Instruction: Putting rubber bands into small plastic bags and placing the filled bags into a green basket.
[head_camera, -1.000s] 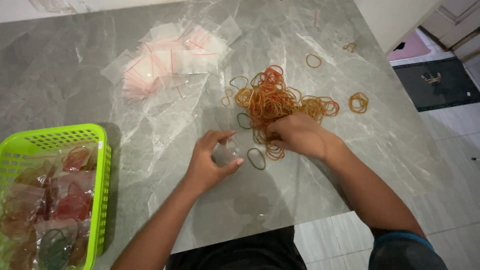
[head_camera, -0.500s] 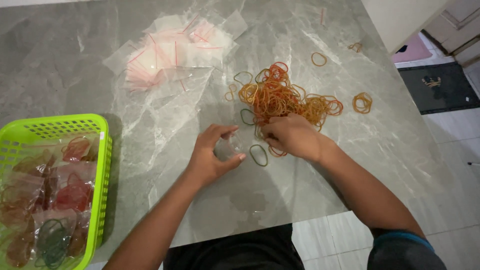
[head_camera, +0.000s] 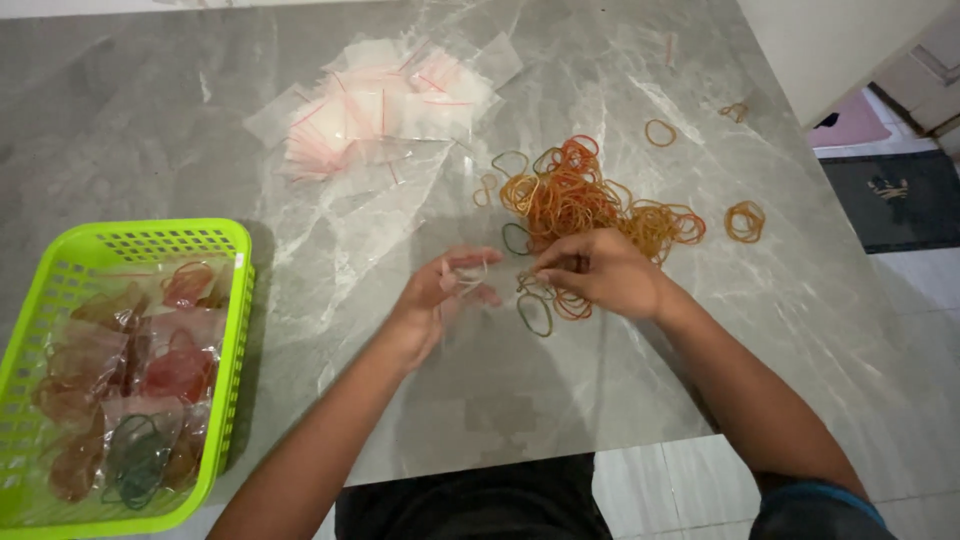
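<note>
A heap of orange, red and green rubber bands (head_camera: 585, 200) lies on the grey marble table (head_camera: 150, 130). My right hand (head_camera: 600, 272) rests at the near edge of the heap, its fingers pinched on a few bands. My left hand (head_camera: 440, 295) is just to its left and holds a small clear plastic bag (head_camera: 470, 275) between thumb and fingers. A green band (head_camera: 535, 315) lies on the table below my right hand.
A pile of empty clear zip bags (head_camera: 385, 100) lies at the back of the table. At the left stands a lime-green basket (head_camera: 235, 300) with several filled bags of bands. Loose bands (head_camera: 745, 220) lie to the right, near the table edge.
My left hand has lifted and turned the small clear bag upward. My right hand has drawn slightly back from the heap toward the left hand.
</note>
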